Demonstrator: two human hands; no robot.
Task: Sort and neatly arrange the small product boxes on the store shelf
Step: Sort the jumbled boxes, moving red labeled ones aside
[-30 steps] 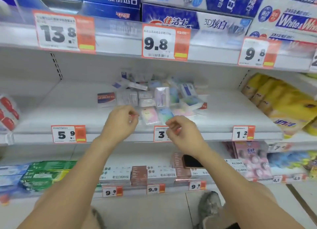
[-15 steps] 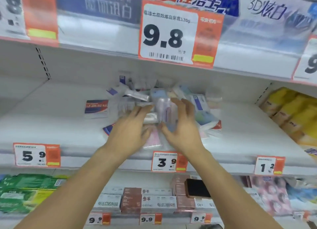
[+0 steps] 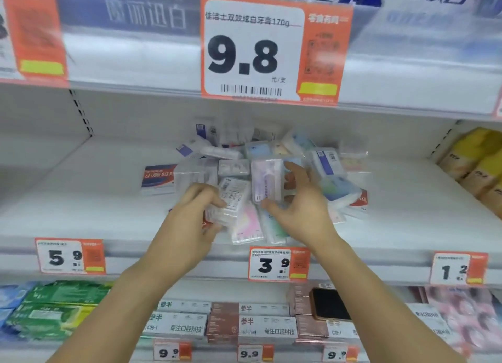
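Note:
A jumbled heap of small clear and pastel product boxes [image 3: 274, 151] lies on the middle of the white shelf [image 3: 81, 199]. My left hand [image 3: 187, 221] is shut on a clear box with a barcode label [image 3: 231, 199], tilted at the heap's front left. My right hand [image 3: 301, 208] grips an upright pale lilac box [image 3: 264, 180] between thumb and fingers. Pink [image 3: 248, 224] and green flat boxes lie under the hands near the shelf's front edge. A red-and-blue carton [image 3: 157, 176] lies at the heap's left.
Price tags line the shelf edges: 5.9 [image 3: 69, 255], 3.9 [image 3: 278, 263], 1.2 [image 3: 459, 269], and a big 9.8 [image 3: 274, 50] above. Yellow packs [image 3: 478, 164] fill the shelf's right end. Below are toothpaste cartons [image 3: 252, 324], green packs [image 3: 59, 305] and a black phone [image 3: 330, 304].
Both hands went from the shelf's front edge into the heap. The left hand has taken hold of a clear box, the right of the lilac box. The view has moved closer.

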